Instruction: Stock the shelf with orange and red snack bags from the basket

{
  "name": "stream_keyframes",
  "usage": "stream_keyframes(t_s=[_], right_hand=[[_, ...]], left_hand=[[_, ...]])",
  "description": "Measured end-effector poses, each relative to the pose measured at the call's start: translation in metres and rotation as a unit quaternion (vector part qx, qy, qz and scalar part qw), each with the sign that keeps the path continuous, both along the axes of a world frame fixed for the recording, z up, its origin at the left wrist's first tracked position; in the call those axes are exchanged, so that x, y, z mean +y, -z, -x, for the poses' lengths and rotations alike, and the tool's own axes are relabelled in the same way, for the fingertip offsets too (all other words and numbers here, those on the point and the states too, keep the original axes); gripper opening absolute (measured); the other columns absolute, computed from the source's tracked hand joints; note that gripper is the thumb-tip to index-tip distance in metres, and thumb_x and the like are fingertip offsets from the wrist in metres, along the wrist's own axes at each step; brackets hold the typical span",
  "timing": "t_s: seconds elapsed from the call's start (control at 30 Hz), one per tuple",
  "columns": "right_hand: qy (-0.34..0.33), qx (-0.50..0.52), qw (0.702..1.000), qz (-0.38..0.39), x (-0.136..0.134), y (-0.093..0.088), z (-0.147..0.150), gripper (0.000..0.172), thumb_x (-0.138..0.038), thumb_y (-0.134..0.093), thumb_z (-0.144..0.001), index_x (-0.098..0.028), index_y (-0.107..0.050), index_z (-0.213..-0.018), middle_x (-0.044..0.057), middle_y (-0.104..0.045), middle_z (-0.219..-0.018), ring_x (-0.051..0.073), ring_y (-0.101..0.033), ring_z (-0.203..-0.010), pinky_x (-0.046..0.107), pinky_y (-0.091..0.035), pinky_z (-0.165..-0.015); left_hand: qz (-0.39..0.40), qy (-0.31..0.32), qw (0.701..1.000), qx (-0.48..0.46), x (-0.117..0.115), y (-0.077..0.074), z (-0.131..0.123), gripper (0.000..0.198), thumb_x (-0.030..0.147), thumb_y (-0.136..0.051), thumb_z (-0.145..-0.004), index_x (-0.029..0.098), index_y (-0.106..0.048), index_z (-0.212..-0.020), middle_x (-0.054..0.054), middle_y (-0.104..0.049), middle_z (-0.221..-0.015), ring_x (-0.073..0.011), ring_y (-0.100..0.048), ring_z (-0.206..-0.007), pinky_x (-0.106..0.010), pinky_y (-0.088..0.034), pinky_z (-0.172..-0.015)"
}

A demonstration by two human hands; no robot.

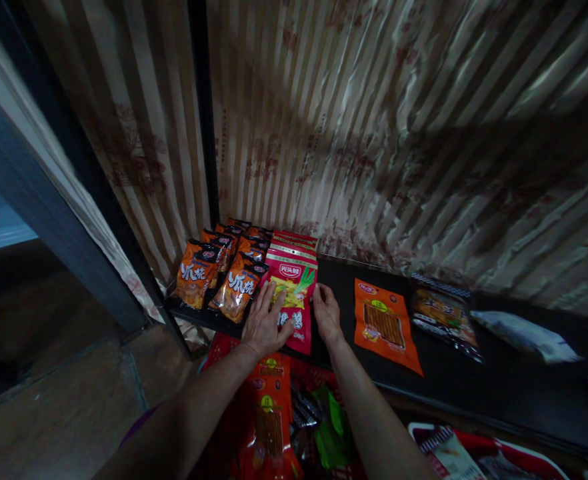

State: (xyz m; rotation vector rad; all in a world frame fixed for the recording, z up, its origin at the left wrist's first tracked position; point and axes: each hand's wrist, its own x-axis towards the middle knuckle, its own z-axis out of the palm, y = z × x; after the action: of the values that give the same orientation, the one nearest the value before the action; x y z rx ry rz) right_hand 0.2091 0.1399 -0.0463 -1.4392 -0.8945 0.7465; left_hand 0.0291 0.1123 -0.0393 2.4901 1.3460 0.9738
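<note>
A pink-red snack bag (300, 283) with a yellow and green picture lies at the front of a short row of like bags on the black shelf. Flat on its lower left part rests my left hand (268, 319), fingers spread. My right hand (327, 312) is at the bag's right edge, fingers curled along it; whether they pinch the edge is hard to see. Just left of the row stand several orange and black snack bags (239, 287) in two columns. To the right, apart from my hands, lies a flat orange snack bag (384, 323).
Farther right on the black shelf (514, 387) are a dark snack bag (447, 313) and a pale bag (527, 333). Below the shelf edge, a red basket (224, 348) holds orange bags (270, 427) and a green packet (331, 427). A dark metal post (204, 107) rises behind.
</note>
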Motion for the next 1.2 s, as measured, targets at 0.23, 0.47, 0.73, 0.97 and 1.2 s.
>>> stream_keyframes(t_s=[0.23,0.47,0.73,0.97,1.2], right_hand=[[-0.029,0.019,0.999,-0.005,-0.002,-0.012,0.008,0.052,-0.068,-0.044,-0.077,-0.021,-0.066,-0.077,0.004,-0.069,-0.074,0.019,-0.060,-0.065,0.030,-0.046,-0.060],[-0.009,0.024,0.999,-0.020,0.006,-0.007,0.014,0.041,-0.058,-0.069,-0.061,-0.021,-0.064,-0.078,0.002,-0.068,-0.070,0.019,-0.060,-0.061,0.031,-0.047,-0.058],[0.044,0.012,0.997,-0.065,0.009,0.006,0.024,0.041,-0.060,-0.063,-0.065,-0.021,-0.058,-0.075,0.000,-0.063,-0.067,0.017,-0.057,-0.064,0.031,-0.046,-0.063],[0.048,-0.016,0.996,-0.072,0.006,0.004,0.025,0.042,-0.062,-0.058,-0.068,-0.021,-0.056,-0.074,0.000,-0.063,-0.069,0.018,-0.056,-0.066,0.030,-0.045,-0.063],[0.052,-0.011,0.995,-0.084,0.006,0.004,0.026,0.037,-0.057,-0.061,-0.069,-0.021,-0.052,-0.072,-0.002,-0.059,-0.068,0.016,-0.053,-0.065,0.029,-0.044,-0.065]], left_hand=[[-0.017,-0.006,1.000,-0.008,0.001,0.005,-0.001,0.065,0.039,-0.051,-0.083,0.015,-0.034,-0.141,-0.015,-0.023,-0.152,-0.0293,-0.013,-0.142,-0.049,-0.027,-0.110],[-0.022,-0.009,0.999,-0.026,0.004,0.007,0.000,0.071,0.041,-0.049,-0.083,0.011,-0.027,-0.143,-0.015,-0.025,-0.151,-0.0273,-0.014,-0.142,-0.046,-0.026,-0.112],[-0.029,-0.005,0.999,-0.017,0.000,0.003,0.002,0.068,0.040,-0.050,-0.082,0.015,-0.030,-0.143,-0.013,-0.022,-0.153,-0.0274,-0.014,-0.142,-0.046,-0.026,-0.111],[-0.059,-0.014,0.998,-0.013,0.000,0.005,0.003,0.066,0.040,-0.049,-0.084,0.015,-0.030,-0.142,-0.015,-0.022,-0.152,-0.0279,-0.016,-0.142,-0.049,-0.025,-0.111],[-0.085,0.001,0.996,0.016,-0.029,0.009,0.008,0.056,0.032,-0.048,-0.087,0.024,-0.033,-0.141,-0.012,-0.016,-0.154,-0.0286,-0.013,-0.142,-0.053,-0.023,-0.111]])
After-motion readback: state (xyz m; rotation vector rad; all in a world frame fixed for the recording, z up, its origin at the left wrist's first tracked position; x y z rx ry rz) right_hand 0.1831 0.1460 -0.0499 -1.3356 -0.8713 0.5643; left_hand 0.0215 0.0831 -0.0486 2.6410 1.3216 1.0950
